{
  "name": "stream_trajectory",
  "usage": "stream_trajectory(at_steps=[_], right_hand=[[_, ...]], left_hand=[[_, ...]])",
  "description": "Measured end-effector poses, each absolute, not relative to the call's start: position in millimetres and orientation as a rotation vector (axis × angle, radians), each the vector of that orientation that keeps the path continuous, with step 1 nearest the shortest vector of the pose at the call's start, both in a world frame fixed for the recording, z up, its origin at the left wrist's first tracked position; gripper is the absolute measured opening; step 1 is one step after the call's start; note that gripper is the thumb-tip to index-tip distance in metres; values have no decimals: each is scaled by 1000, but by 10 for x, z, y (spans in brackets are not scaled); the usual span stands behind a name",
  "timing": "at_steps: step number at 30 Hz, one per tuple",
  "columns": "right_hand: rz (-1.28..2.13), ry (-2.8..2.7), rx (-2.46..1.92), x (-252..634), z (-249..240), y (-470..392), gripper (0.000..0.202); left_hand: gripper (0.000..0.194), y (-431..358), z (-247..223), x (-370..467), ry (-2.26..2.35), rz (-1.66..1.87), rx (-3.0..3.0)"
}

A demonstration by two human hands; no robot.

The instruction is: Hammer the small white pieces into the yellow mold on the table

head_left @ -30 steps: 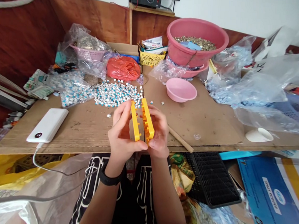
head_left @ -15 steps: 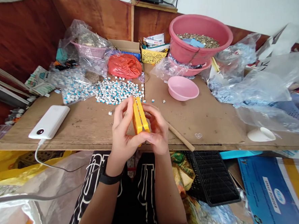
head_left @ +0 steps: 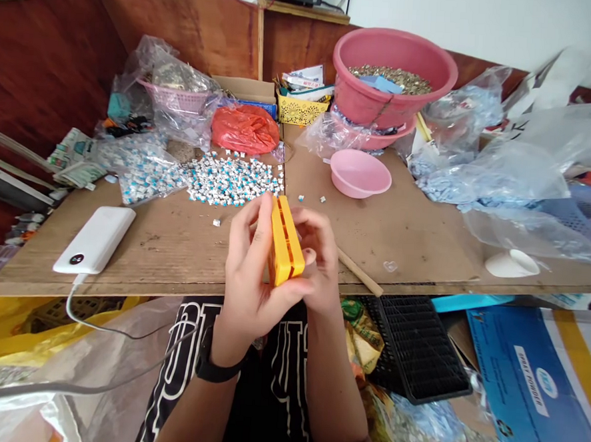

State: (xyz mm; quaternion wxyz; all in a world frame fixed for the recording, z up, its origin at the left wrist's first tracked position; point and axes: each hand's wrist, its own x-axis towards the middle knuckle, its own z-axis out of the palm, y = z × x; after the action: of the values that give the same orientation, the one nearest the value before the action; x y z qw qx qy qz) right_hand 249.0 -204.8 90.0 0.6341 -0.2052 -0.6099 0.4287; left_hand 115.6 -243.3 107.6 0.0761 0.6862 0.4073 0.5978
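Blue box (head_left: 491, 336) lower right: white label (head_left: 531, 381) reads SPRAY POWDER, recycling sign (head_left: 505, 428) below — oval logo (head_left: 546, 382) and outlined letters (head_left: 293, 354) on black trousers (head_left: 257, 402) unclear.

pink bowl (head_left: 360, 175) on brown table (head_left: 409, 238)

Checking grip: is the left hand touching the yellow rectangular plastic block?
Touching: the head view shows the left hand against one side of the yellow block.

I count two hands (head_left: 250, 268), two yellow halves (head_left: 293, 237), one power bank (head_left: 98, 235), perhaps three pink basins (head_left: 361, 178).
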Motion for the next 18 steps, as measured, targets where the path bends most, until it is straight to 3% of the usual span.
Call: stream_trajectory(at_steps=[2,5,7,12,18], right_hand=[[979,-1380,-471,2501,899,-2042,61],[1010,-1440,-505,2555,868,-1992,100],[1035,-1488,-506,2594,836,-1953,105],[910,-1466,-557,2616,839,-1961,67],[665,-1439,-666,2423,962,-2131,34]], left_hand=[[93,-2429,1094,1135,1189,1789,2105],[70,-2401,1117,1087,1132,1768,2125],[58,-2373,1134,1059,1046,1700,2110],[50,-2336,1120,1047,993,1726,2012],[33,-2455,1074,1130,1405,2023,1725]])
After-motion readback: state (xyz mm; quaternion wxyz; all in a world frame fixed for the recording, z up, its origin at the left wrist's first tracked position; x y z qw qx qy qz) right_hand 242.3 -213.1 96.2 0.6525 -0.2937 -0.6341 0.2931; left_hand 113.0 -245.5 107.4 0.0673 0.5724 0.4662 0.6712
